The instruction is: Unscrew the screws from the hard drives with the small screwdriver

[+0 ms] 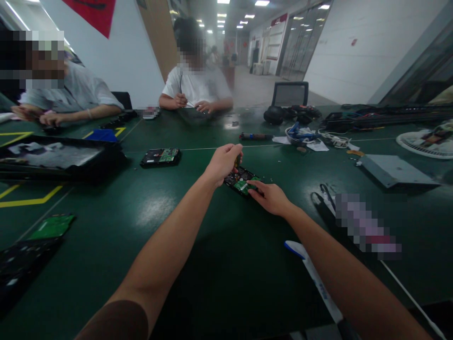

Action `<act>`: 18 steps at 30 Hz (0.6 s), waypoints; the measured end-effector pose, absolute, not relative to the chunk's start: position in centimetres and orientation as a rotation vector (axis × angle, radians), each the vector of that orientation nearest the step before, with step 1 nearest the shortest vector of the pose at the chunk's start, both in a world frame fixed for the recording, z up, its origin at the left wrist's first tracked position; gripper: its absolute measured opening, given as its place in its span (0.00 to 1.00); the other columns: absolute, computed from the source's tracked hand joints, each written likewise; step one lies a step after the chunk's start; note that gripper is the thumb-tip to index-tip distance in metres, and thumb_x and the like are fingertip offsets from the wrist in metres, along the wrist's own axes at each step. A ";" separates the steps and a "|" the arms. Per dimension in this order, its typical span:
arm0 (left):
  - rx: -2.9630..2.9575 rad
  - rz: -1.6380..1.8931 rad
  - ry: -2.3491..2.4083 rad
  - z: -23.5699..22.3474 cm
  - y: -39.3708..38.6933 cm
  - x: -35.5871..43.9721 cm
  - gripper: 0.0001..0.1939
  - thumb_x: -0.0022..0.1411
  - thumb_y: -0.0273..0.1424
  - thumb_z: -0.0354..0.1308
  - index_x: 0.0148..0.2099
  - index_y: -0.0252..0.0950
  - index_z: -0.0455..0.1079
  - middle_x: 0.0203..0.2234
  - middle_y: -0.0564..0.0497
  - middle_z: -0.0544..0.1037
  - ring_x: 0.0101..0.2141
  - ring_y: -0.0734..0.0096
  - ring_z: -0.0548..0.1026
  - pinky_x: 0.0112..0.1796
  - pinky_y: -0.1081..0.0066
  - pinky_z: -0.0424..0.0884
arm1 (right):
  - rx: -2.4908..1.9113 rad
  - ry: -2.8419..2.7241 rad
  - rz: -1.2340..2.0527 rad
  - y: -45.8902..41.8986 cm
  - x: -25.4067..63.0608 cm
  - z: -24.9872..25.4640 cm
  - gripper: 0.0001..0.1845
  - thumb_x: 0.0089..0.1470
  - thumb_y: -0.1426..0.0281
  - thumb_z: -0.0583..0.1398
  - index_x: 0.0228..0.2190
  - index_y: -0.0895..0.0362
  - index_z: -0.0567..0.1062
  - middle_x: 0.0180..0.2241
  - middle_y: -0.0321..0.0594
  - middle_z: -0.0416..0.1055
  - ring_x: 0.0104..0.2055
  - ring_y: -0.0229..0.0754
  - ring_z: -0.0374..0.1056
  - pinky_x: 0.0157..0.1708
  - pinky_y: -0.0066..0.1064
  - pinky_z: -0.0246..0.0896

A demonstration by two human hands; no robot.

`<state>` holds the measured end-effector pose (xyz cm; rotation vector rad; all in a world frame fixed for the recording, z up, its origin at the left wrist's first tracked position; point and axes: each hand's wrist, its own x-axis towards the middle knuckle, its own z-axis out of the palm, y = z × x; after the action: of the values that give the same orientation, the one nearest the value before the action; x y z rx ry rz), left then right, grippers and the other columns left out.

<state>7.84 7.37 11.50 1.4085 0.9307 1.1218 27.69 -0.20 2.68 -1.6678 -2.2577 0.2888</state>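
Note:
My left hand is closed around a small dark-and-yellow tool handle, mostly hidden by the fingers. It is held upright over the far left part of an opened black device with a green circuit board, which lies flat on the table. Its tip cannot be seen. From the right, my right hand grips the same device, thumb and fingers at its right end. Tiny loose bits lie just beyond it. A similar black device with a green board lies farther left.
On the dark green table, a large black tray and another green board stand left. A grey metal box, a lanyard and a white-and-blue tool lie right. Two people sit across and at left.

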 end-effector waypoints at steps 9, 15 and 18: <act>1.415 1.166 0.996 11.2 7.6 8.0 0.24 0.63 0.53 0.61 0.28 0.38 0.70 0.23 0.50 0.71 0.24 0.73 0.69 0.21 0.74 0.61 | -1.666 -2.252 0.312 -0.2 27.7 2.8 0.27 0.69 0.54 0.53 0.64 0.48 0.69 0.30 0.38 0.76 0.28 0.40 0.67 0.29 0.31 0.51; 1.475 1.161 0.982 11.0 7.7 8.0 0.23 0.63 0.51 0.63 0.28 0.37 0.71 0.24 0.50 0.73 0.23 0.74 0.68 0.21 0.73 0.61 | -1.671 -2.247 0.303 -0.2 27.7 2.7 0.27 0.69 0.54 0.53 0.63 0.49 0.69 0.30 0.39 0.76 0.29 0.40 0.67 0.29 0.30 0.51; 1.485 1.146 0.970 11.1 7.5 7.9 0.20 0.61 0.48 0.66 0.30 0.37 0.70 0.26 0.48 0.76 0.21 0.76 0.68 0.21 0.72 0.62 | -1.668 -2.244 0.301 -0.2 27.7 2.6 0.27 0.69 0.53 0.53 0.63 0.48 0.69 0.31 0.38 0.77 0.29 0.40 0.68 0.29 0.30 0.51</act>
<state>7.87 7.54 11.13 1.4852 0.9697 1.1456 27.69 -0.22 2.65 -1.6678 -2.2437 0.3009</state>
